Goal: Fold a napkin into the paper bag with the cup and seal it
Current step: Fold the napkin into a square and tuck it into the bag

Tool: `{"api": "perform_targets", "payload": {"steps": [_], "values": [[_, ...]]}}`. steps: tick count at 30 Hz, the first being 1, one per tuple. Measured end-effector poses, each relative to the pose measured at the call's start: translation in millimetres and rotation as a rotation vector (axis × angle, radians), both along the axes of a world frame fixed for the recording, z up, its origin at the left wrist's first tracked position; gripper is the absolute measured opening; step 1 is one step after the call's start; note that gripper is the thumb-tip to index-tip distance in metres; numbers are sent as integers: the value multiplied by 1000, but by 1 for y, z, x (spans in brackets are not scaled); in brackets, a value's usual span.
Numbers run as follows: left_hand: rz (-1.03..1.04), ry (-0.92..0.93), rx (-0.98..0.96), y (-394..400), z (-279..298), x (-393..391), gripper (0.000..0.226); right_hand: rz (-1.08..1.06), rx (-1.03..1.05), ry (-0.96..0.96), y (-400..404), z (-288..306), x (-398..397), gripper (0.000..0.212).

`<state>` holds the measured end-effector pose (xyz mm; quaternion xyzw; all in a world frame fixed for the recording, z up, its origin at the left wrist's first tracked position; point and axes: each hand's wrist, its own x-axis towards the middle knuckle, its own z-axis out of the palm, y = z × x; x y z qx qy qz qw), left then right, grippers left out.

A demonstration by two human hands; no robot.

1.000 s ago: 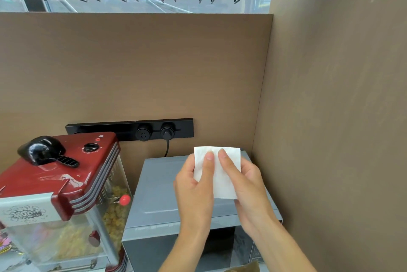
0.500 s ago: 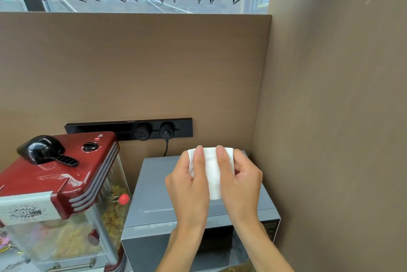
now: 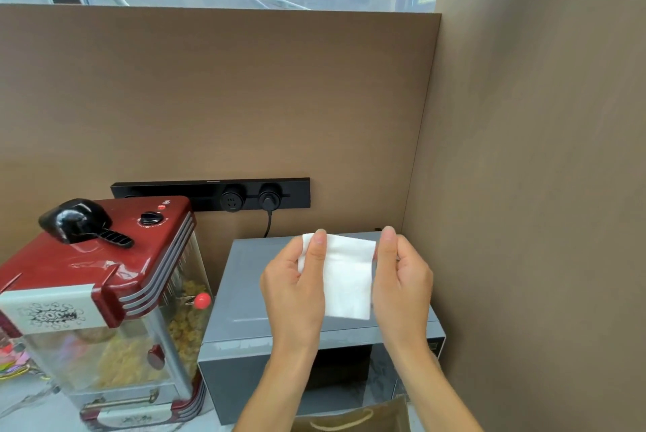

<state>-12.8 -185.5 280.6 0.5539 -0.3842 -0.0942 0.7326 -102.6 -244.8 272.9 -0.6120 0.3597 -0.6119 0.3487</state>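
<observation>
A white folded napkin (image 3: 347, 277) hangs in the air between my two hands, above the grey microwave. My left hand (image 3: 297, 286) pinches its upper left corner with thumb and fingers. My right hand (image 3: 402, 283) pinches its upper right edge. The top of a brown paper bag (image 3: 353, 419) with a paper handle shows at the bottom edge, below my forearms. The cup is not in sight.
A grey microwave (image 3: 244, 298) stands under my hands against the brown back panel. A red popcorn machine (image 3: 101, 291) stands to its left. A black socket strip (image 3: 213, 193) runs along the wall, with a cable plugged in. A brown side wall (image 3: 542, 186) closes the right.
My hands have spread apart sideways. The napkin, narrow and pressed between close hands half a second ago, is now stretched wider between them.
</observation>
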Motion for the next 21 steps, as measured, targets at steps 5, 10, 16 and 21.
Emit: {"api": "perform_targets", "payload": {"steps": [5, 10, 16, 21], "values": [[-337, -127, 270, 6, -1, 10, 38, 339, -74, 198, -12, 5, -33, 38], [-555, -95, 422, 11, -7, 7, 29, 773, 125, 514, -7, 0, -48, 56], [-609, -60, 464, 30, -20, 13, 27, 704, 249, 521, 10, -24, -60, 55], [-500, 309, 343, 46, -45, 2, 50, 555, 306, 314, 23, -40, -56, 33]]}}
